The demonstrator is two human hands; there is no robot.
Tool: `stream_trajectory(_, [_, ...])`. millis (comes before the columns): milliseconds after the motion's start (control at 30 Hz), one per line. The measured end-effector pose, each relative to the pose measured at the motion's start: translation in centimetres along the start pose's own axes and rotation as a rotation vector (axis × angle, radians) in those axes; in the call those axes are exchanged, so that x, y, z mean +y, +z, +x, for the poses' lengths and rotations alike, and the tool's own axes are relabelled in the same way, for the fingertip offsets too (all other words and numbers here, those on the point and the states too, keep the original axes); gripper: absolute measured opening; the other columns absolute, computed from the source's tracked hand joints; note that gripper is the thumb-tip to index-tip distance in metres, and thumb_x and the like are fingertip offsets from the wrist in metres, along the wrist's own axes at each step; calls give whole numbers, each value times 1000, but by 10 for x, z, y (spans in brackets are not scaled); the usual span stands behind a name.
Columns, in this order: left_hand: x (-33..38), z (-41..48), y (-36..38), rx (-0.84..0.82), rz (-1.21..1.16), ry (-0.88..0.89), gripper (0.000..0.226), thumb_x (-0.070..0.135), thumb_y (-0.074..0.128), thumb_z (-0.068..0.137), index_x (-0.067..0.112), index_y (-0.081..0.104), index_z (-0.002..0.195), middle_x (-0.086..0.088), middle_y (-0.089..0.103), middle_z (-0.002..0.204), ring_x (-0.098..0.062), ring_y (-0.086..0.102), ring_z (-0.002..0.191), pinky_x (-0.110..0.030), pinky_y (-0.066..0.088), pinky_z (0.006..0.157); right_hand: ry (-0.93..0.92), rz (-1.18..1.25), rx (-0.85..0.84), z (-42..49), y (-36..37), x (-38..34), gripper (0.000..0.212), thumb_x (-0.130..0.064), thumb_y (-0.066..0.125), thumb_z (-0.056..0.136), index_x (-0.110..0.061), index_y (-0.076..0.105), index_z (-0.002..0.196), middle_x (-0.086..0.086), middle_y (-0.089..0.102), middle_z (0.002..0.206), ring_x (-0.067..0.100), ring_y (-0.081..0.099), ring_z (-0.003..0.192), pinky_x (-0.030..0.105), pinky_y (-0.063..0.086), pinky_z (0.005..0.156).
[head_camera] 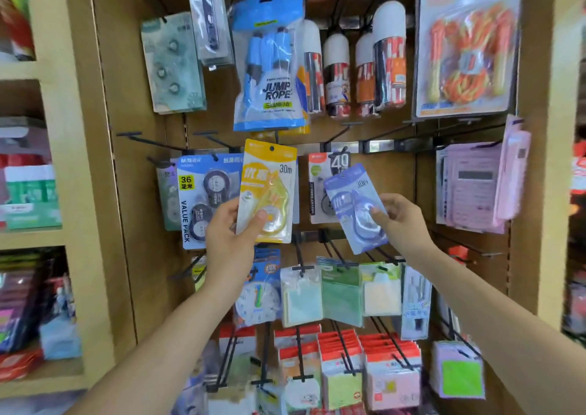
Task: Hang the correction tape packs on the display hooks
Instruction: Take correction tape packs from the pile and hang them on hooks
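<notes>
My left hand (pixel 230 233) grips a yellow correction tape pack (pixel 269 179) by its lower part, thumb on the front, holding it upright in front of the middle row of hooks. My right hand (pixel 401 221) pinches a blue-purple correction tape pack (pixel 352 202) at its right side; that pack tilts to the left. An empty black hook (pixel 218 141) sticks out above and left of the yellow pack. Another hook (pixel 336 135) juts out above the blue-purple pack. A blue "36" value pack (pixel 203 192) hangs behind my left hand.
Jump rope packs (pixel 272 65) and white-capped cans (pixel 388 59) hang on the top row. Calculators (pixel 472 186) hang at the right. Sticky-note packs (pixel 341 294) and long black hooks (pixel 299 348) project below my hands. Wooden shelf sides (pixel 79 192) frame the display.
</notes>
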State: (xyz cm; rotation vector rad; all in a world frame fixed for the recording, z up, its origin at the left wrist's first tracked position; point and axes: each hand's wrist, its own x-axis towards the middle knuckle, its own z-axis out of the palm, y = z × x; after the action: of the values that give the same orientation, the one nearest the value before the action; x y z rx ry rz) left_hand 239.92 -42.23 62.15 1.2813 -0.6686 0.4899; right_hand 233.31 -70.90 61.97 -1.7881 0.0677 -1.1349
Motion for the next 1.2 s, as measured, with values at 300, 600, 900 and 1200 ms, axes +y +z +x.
stream_trajectory(300, [5, 2, 1, 3, -48, -33, 23, 20, 73, 93, 32, 66, 111, 12, 75, 109, -6, 71, 102, -35, 57, 89, 204, 218, -54, -1, 22, -2, 30, -13, 67, 94, 0, 60, 119, 16, 72, 106, 31, 71, 94, 38, 60, 74])
stream_trajectory(600, [-8, 0, 9, -36, -63, -144, 25, 17, 70, 95, 18, 66, 119, 3, 75, 109, -14, 73, 99, -26, 62, 72, 171, 144, -45, -10, 22, 1, 34, -30, 66, 93, -12, 56, 121, 4, 71, 110, 18, 73, 95, 38, 62, 77])
stream_trajectory(900, [-5, -16, -3, 39, -110, -110, 29, 19, 73, 92, 20, 67, 120, 5, 76, 111, -17, 72, 105, -51, 57, 94, 162, 90, -26, -15, 22, -2, 41, -35, 66, 91, -14, 53, 125, 0, 68, 112, 14, 72, 98, 34, 62, 76])
stream_trajectory(1200, [-6, 8, 11, -11, -154, -182, 27, 21, 72, 93, 20, 67, 119, 5, 76, 112, -18, 72, 105, -41, 61, 84, 166, 82, -23, -14, 24, -3, 39, -34, 65, 93, -15, 53, 124, 1, 69, 112, 15, 72, 96, 33, 62, 73])
